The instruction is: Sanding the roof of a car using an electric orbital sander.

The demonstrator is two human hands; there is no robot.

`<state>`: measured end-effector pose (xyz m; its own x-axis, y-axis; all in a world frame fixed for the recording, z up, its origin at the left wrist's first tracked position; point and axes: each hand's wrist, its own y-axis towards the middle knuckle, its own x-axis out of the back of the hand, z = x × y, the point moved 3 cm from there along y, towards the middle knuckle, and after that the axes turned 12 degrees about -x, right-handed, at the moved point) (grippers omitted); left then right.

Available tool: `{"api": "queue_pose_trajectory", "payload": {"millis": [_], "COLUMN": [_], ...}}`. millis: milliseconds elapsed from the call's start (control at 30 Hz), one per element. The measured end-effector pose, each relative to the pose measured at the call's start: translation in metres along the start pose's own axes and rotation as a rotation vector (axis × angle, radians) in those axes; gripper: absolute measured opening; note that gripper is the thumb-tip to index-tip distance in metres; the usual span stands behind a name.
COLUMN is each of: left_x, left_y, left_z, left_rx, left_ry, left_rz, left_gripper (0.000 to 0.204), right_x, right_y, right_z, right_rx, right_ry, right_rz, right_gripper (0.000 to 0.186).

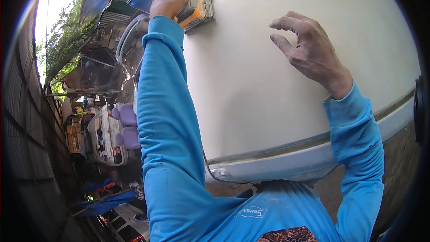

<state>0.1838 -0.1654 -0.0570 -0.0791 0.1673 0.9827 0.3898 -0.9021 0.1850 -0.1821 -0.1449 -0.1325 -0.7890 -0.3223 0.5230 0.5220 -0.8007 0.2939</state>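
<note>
My left hand (166, 5) is wrapped round the top of an orange and grey electric sander (195, 11). The sander's flat pad rests on a wide, pale cream vehicle panel (251, 94), close to its far left edge. Over the right part of the panel is my right hand (309, 47), dusty and holding nothing, its fingers curved and apart. Whether its fingertips touch the surface, I cannot tell. A dark cord (210, 170) runs out from beside my left sleeve and over the panel's near edge.
Along the panel's near side runs a recessed groove (268, 152) and a pale blue-grey rail (268, 168). Beyond the left edge stand blue drums (141, 0), purple seats (129, 131) and a white vehicle body (106, 134). A corrugated metal wall (27, 121) rises at far left.
</note>
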Motion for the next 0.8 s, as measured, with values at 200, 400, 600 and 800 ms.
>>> {"api": "queue_pose_trajectory", "payload": {"millis": [200,400,600,800], "left_x": [-0.014,-0.018,-0.017,-0.011], "left_y": [0.044,0.061,0.0,-0.049], "left_z": [0.008,0.089,0.144,0.179], "left_rx": [-0.068,0.105,0.346,0.471], "left_ry": [-0.07,-0.056,-0.386,-0.432], "left_rz": [-0.009,0.016,-0.003,-0.002], "left_gripper": [0.08,0.082,0.076,0.076], "right_x": [0.001,0.0,-0.004,-0.008], "right_y": [-0.002,-0.001,-0.004,-0.002], "right_z": [-0.001,0.0,0.0,0.001], "right_rx": [-0.016,0.005,-0.029,0.0], "right_ry": [-0.015,-0.017,-0.022,-0.007], "right_rz": [-0.001,-0.019,0.02,0.026], "right_gripper": [0.022,0.021,0.022,0.021]}}
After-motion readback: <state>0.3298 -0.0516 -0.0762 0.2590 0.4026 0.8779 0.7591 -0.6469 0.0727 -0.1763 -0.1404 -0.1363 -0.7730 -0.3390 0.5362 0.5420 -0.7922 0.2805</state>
